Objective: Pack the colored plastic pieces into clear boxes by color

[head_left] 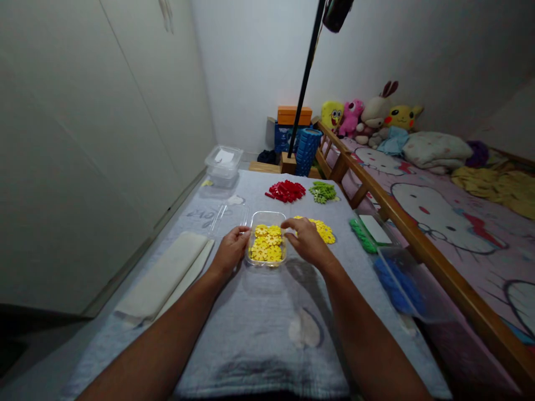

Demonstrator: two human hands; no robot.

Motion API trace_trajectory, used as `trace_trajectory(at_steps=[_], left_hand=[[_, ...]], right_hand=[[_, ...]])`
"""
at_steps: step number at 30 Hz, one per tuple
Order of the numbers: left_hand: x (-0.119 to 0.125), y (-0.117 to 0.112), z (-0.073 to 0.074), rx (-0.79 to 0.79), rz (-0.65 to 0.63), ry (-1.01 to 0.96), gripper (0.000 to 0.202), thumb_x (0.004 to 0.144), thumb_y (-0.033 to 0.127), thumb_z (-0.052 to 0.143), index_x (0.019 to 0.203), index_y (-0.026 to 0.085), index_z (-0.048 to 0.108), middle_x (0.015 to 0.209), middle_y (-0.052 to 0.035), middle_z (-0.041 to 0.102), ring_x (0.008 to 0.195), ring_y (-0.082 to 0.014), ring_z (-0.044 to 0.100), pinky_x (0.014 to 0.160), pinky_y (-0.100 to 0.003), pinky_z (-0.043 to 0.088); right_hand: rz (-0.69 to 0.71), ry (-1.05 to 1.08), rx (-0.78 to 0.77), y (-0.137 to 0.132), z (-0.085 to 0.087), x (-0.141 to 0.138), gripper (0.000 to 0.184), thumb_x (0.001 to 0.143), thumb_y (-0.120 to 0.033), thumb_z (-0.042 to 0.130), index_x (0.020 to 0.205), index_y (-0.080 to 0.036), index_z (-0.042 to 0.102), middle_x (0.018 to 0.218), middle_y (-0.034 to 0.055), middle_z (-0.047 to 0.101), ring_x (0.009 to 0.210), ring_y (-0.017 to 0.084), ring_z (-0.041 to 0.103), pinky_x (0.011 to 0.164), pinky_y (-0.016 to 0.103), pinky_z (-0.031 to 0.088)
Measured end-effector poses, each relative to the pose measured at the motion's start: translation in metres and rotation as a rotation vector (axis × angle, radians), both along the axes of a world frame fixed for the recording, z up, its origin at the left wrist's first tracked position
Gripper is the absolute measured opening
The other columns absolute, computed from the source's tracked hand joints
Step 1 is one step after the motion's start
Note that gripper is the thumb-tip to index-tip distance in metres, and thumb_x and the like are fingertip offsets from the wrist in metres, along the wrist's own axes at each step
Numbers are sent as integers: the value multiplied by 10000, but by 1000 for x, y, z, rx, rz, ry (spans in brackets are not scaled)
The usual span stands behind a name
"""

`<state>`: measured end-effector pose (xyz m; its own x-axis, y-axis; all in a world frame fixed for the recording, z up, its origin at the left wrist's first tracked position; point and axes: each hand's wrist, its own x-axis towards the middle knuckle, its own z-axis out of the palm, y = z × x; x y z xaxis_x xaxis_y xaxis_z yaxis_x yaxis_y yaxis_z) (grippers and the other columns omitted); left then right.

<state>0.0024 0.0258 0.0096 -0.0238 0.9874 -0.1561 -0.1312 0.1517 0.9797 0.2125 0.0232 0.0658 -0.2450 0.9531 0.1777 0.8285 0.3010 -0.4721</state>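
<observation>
A clear plastic container [267, 214] sits on the cloth in front of me, with yellow flower-shaped pieces [266, 243] laid in it. My left hand [232, 248] grips its left wall, thumb and fingers closed at the edge. At the opposite rim is my right hand [308, 239]; its thumb and index finger are apart, and I see nothing between them. Its other fingers are mostly hidden. Behind that hand lies a pile of more yellow flower pieces [326, 231], partly covered by it. A clear lid [229, 219] lies flat to the left of the container.
Red pieces [286, 191] and green pieces [323, 191] lie in piles farther back. Stacked clear containers [224, 166] stand at the back left. A folded cloth [167, 275] lies left. Boxes with green [363, 236] and blue pieces [399, 285] line the right, beside a wooden bed rail [393, 217].
</observation>
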Motion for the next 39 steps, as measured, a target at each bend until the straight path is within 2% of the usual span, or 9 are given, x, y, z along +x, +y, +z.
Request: trace_trajectory(at_steps=[5, 9, 15, 19, 24, 28, 32, 36, 39], left_hand=[[-2, 1, -4, -15, -19, -30, 447, 660, 494, 732, 942, 166, 621, 576, 59, 557, 446, -77, 457, 419, -176, 309], [-1, 1, -6, -16, -21, -24, 450, 668, 495, 732, 955, 166, 624, 580, 57, 560, 450, -83, 474, 425, -181, 328], [-1, 2, -6, -13, -22, -16, 461, 657, 513, 727, 939, 164, 623, 570, 60, 548, 437, -84, 465, 415, -185, 316], [-1, 1, -5, -20, -19, -2, 457, 671, 516, 720, 949, 165, 626, 560, 64, 540, 433, -81, 454, 412, -182, 305], [-1, 1, -4, -10, -17, -13, 438, 682, 499, 716, 953, 167, 625, 588, 52, 568, 456, -85, 479, 424, -180, 324], [0, 0, -2, -3, -13, -12, 440, 665, 503, 725, 937, 170, 630, 565, 64, 542, 437, -79, 451, 411, -180, 305], [0, 0, -1, -4, -6, -16, 468, 647, 520, 736, 934, 166, 627, 556, 70, 531, 431, -79, 446, 405, -185, 298], [-1, 0, -3, -1, -14, -27, 459, 660, 514, 730, 940, 167, 620, 543, 75, 522, 416, -74, 428, 402, -184, 287], [-1, 1, -4, 0, -29, -25, 449, 665, 507, 728, 937, 167, 618, 558, 67, 544, 422, -73, 438, 406, -183, 295]], right_hand=[[-155, -67, -54, -1, -11, 66, 156, 851, -135, 593, 973, -173, 684, 995, 78, 712, 912, 192, 608, 840, 291, 409], [-195, -205, -129, -13, -32, 95, 174, 787, -105, 626, 946, -148, 678, 954, 86, 683, 865, 180, 577, 799, 271, 389], [-213, -217, -173, -22, -55, 88, 208, 759, -126, 669, 964, -155, 657, 955, 72, 637, 861, 171, 535, 771, 258, 361], [-187, -216, -168, -21, -58, 89, 159, 768, -122, 652, 922, -162, 658, 955, 65, 619, 897, 176, 528, 799, 262, 362], [-261, -214, -116, -25, -59, 100, 317, 747, -186, 686, 1057, -150, 631, 1076, 105, 614, 1011, 217, 530, 901, 299, 375], [-301, -194, -154, -27, -60, 101, 322, 747, -172, 675, 1064, -151, 626, 1070, 110, 651, 976, 218, 560, 881, 306, 386], [-294, -150, -199, -27, -57, 101, 318, 746, -149, 664, 1062, -159, 636, 1024, 91, 688, 908, 202, 591, 801, 277, 396], [-206, -88, -237, -28, -47, 103, 97, 820, -163, 571, 855, -164, 661, 836, 53, 678, 769, 177, 585, 722, 266, 394], [-164, 17, -147, -25, -33, 93, 147, 847, -164, 525, 800, -173, 665, 841, 58, 661, 811, 183, 591, 754, 268, 418]])
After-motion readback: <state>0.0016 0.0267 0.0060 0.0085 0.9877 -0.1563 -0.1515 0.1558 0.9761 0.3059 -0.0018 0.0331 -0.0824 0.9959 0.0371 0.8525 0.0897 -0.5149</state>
